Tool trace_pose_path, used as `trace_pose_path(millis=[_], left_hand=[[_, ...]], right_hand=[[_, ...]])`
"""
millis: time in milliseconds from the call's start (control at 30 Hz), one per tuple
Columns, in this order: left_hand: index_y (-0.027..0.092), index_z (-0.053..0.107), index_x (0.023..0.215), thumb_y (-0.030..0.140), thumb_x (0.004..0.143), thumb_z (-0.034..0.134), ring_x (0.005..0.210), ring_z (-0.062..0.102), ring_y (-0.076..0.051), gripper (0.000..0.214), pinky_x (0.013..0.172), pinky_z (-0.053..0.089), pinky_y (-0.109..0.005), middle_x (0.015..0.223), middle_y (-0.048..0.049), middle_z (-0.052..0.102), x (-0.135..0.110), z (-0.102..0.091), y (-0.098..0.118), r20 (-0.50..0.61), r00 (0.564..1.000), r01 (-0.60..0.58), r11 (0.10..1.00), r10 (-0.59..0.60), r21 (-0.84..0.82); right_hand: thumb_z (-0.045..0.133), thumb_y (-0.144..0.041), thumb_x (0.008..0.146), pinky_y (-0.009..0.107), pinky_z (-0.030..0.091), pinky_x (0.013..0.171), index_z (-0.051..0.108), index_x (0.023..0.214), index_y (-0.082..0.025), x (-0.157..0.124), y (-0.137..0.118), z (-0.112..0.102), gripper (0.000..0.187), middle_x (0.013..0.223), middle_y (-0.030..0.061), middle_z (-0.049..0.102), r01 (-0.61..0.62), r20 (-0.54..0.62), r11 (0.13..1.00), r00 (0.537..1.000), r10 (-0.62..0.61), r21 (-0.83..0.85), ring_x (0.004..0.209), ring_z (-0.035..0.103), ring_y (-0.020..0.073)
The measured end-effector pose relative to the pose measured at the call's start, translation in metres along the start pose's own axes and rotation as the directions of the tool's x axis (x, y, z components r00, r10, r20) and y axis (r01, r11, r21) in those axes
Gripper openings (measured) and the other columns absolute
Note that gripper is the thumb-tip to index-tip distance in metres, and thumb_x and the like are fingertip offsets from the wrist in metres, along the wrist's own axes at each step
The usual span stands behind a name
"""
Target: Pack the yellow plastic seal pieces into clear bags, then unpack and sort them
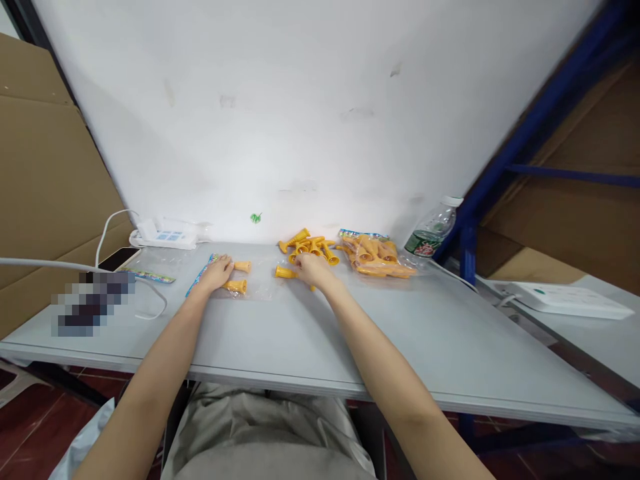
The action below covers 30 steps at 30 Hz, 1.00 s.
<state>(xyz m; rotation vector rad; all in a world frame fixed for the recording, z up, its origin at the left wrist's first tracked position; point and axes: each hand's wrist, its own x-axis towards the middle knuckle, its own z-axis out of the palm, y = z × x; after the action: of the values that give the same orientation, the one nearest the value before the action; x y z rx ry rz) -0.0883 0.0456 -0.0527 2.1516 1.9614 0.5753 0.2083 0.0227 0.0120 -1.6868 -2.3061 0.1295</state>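
My left hand (219,273) lies on a clear plastic bag (250,288) with a coloured header strip, fingers curled down on it. Two small orange trumpet-shaped toys (235,286) sit inside or on that bag beside my fingers. My right hand (311,267) reaches into a loose pile of the same orange toys (310,246) near the wall, fingers bent over one toy (285,272) at the pile's front edge. Whether the fingers grip it is hard to tell. A filled bag of orange toys (376,254) lies just right of the pile.
A grey table (310,347) stands against a white wall. A power strip (163,236), a phone (119,258) and a white cable lie at the left. A plastic water bottle (431,233) leans at the right by a blue rack post. Another power strip (563,299) sits on a side surface.
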Motion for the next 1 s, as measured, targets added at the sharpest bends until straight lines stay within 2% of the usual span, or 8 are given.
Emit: trace_pose_path(millis=[67,167,300,433,633,867,1000], left_hand=[[0.017,0.053,0.133,0.034,0.095,0.034,0.141,0.036,-0.020,0.046,0.117,0.025,-0.035,0.149,-0.0089,0.045,-0.001,-0.001,0.001,-0.002,1.000,0.005,1.000,-0.005,0.001],[0.016,0.051,0.135,0.033,0.095,0.033,0.139,0.039,-0.020,0.047,0.116,0.027,-0.033,0.148,-0.0089,0.047,-0.004,-0.003,0.003,-0.016,1.000,0.004,1.000,-0.004,-0.014],[0.017,0.052,0.135,0.032,0.095,0.035,0.139,0.039,-0.020,0.046,0.116,0.028,-0.033,0.146,-0.0072,0.049,-0.007,-0.006,0.006,-0.024,1.000,-0.006,0.999,0.004,-0.054],[0.020,0.057,0.130,0.030,0.094,0.035,0.139,0.038,-0.019,0.044,0.117,0.026,-0.034,0.144,-0.0050,0.051,-0.008,-0.007,0.011,-0.010,1.000,-0.017,0.996,0.016,-0.086],[0.024,0.065,0.118,0.032,0.094,0.035,0.138,0.041,-0.019,0.040,0.118,0.025,-0.038,0.137,-0.0003,0.059,-0.010,-0.006,0.021,0.008,0.998,-0.058,0.980,0.061,-0.191],[0.020,0.070,0.102,0.035,0.090,0.037,0.137,0.042,-0.022,0.037,0.118,0.025,-0.039,0.127,-0.0056,0.065,-0.009,-0.006,0.025,0.011,0.997,-0.069,0.948,0.076,-0.312],[0.022,0.072,0.095,0.035,0.088,0.042,0.136,0.043,-0.023,0.033,0.117,0.029,-0.039,0.124,-0.0052,0.067,-0.009,-0.006,0.023,0.001,0.997,-0.070,0.928,0.075,-0.365]], right_hand=[[0.057,-0.010,0.078,0.030,0.041,0.070,0.068,0.077,-0.017,-0.003,0.006,-0.002,0.013,0.083,0.0104,0.069,-0.030,0.093,0.999,0.995,0.032,-0.030,0.080,0.063,0.0249],[0.054,-0.008,0.077,0.027,0.038,0.062,0.068,0.072,-0.017,-0.005,0.010,0.000,0.017,0.075,0.0082,0.068,0.006,0.173,1.000,0.985,-0.007,0.003,0.071,0.061,0.0214],[0.054,-0.011,0.079,0.025,0.035,0.058,0.070,0.079,-0.017,-0.007,0.005,-0.002,0.017,0.075,0.0068,0.069,0.045,0.115,0.999,0.992,-0.048,0.031,0.069,0.060,0.0187],[0.056,-0.019,0.083,0.026,0.035,0.061,0.073,0.083,-0.020,-0.011,-0.011,-0.010,0.017,0.077,0.0083,0.070,0.046,0.058,0.999,0.997,-0.045,-0.014,0.076,0.063,0.0215],[0.054,-0.020,0.084,0.027,0.035,0.062,0.075,0.090,-0.020,-0.015,-0.030,-0.009,0.021,0.089,0.0111,0.073,0.009,0.085,0.986,0.996,0.005,-0.165,0.085,0.066,0.0237],[0.048,-0.019,0.086,0.026,0.038,0.065,0.073,0.093,-0.018,-0.015,-0.038,0.002,0.026,0.092,0.0118,0.073,-0.012,0.081,0.969,0.996,0.033,-0.248,0.088,0.067,0.0220],[0.045,-0.021,0.087,0.027,0.040,0.067,0.072,0.094,-0.016,-0.014,-0.041,0.006,0.028,0.092,0.0138,0.072,-0.026,0.066,0.966,0.997,0.045,-0.256,0.090,0.068,0.0237]])
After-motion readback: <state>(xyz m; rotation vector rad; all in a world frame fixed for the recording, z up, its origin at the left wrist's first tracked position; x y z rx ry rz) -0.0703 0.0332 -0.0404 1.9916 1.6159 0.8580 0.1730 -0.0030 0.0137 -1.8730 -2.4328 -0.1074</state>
